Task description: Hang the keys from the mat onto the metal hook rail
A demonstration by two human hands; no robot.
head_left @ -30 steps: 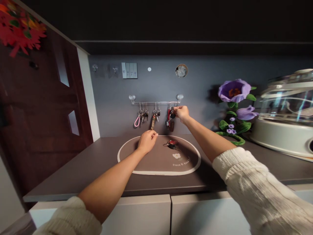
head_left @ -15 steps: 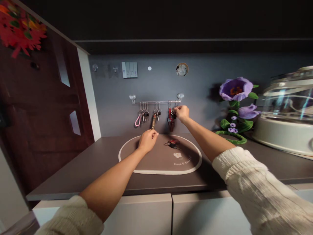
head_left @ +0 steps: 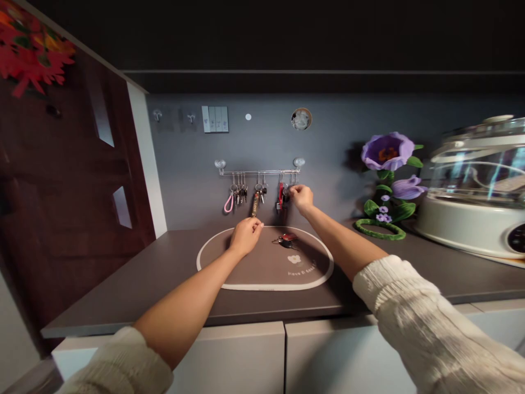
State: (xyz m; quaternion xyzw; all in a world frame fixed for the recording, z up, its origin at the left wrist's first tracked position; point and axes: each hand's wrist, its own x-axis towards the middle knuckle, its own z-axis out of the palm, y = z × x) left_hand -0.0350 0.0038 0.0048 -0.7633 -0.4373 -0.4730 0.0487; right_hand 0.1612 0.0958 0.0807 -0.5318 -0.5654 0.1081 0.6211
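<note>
A clear hook rail (head_left: 259,173) is fixed to the grey wall, with several bunches of keys on it. My right hand (head_left: 301,198) is at its right end, finger and thumb pinched together beside a red strap (head_left: 281,192) and some dark keys (head_left: 286,195); what the fingertips grip is hidden. Lower down, my left hand (head_left: 245,236) hovers over a brown mat (head_left: 246,276) with its fingers curled, and their contents cannot be seen. Just above it hangs a brown lettered key fob (head_left: 255,205). On the mat lies another bunch of keys (head_left: 287,239), with a red piece and a black piece.
A pink loop (head_left: 228,203) hangs at the rail's left. Purple artificial flowers (head_left: 388,152) and a white appliance with a clear top (head_left: 463,219) stand on the counter (head_left: 123,279) to the right. A dark shelf (head_left: 287,44) overhangs it, and a dark red door (head_left: 74,186) is at left.
My right hand has tilted slightly beside the hanging keys, and the dark red piece hanging there is no longer distinct. My left hand keeps its curled pose. The whole view has shifted slightly.
</note>
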